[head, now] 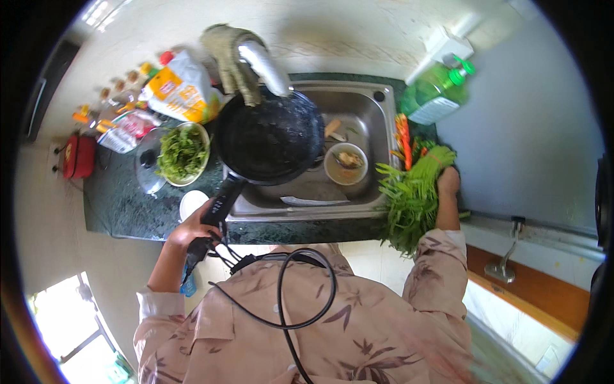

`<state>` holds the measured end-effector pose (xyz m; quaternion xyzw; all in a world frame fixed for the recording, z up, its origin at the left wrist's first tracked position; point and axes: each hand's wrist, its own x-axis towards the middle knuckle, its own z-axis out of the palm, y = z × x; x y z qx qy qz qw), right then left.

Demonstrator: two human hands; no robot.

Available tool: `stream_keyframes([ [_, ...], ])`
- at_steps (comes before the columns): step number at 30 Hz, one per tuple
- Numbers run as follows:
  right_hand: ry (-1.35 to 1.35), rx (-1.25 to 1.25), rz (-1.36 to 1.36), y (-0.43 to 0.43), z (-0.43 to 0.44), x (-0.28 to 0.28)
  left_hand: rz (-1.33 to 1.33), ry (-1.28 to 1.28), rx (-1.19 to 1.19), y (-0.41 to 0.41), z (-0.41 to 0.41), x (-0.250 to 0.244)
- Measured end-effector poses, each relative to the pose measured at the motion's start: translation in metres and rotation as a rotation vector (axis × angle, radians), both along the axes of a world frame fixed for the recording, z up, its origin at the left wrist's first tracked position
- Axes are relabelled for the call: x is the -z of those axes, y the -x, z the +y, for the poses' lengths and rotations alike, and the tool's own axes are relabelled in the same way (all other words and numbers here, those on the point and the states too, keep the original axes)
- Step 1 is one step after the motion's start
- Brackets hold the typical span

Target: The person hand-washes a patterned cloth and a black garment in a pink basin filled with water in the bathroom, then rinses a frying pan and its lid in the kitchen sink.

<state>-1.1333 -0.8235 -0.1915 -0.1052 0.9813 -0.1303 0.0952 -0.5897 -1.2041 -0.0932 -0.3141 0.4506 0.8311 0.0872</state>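
Observation:
My left hand (194, 226) grips the black handle (224, 199) of a dark frying pan (268, 137), which has buttons and a cord. The pan is held over the left part of a stainless steel sink (379, 122), its inside wet and bare. On the right, my right hand (449, 181) is closed at the stems of a bunch of leafy greens (412, 206), tied with a reddish band; its fingers are mostly hidden. Inside the sink are a white bowl (346, 164) with liquid and food scraps, and a pale long strip (312, 201).
A bowl of cut greens (182, 153), a glass lid (149, 165), a food bag (180, 91) and several bottles crowd the left counter. A faucet wrapped in cloth (235, 57) overhangs the pan. Red chillies (404, 139) and a green soap bottle (439, 93) stand right.

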Motion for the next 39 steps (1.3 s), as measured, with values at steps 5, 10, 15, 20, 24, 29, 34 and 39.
stream_keyframes([
  [5, -0.301, -0.124, 0.093, -0.028, -0.021, -0.072, -0.054, 0.063, 0.078, 0.027, 0.009, -0.024],
  [10, -0.535, -0.173, 0.371, -0.040, -0.030, -0.137, -0.029, -0.043, 0.031, 0.027, 0.014, -0.007],
  [15, -0.144, -0.439, 0.684, -0.086, -0.077, -0.210, -0.009, -0.036, 0.038, 0.025, 0.019, 0.008],
  [20, 0.508, -0.671, 0.016, -0.162, -0.181, -0.151, -0.041, -0.062, 0.022, 0.023, 0.024, 0.018],
  [24, 0.229, -0.860, -0.107, -0.217, -0.248, -0.050, 0.031, -0.073, 0.047, 0.021, 0.036, 0.027],
  [29, -0.178, -1.068, -0.222, -0.232, -0.259, -0.010, 0.083, -0.116, 0.120, 0.020, 0.055, 0.021],
  [34, -0.075, -0.799, 0.089, -0.214, -0.265, 0.018, 0.050, -0.123, 0.064, 0.029, 0.067, 0.007],
  [39, 0.342, -0.661, 0.028, -0.224, -0.320, 0.015, 0.027, -0.095, 0.087, 0.041, 0.072, -0.005],
])
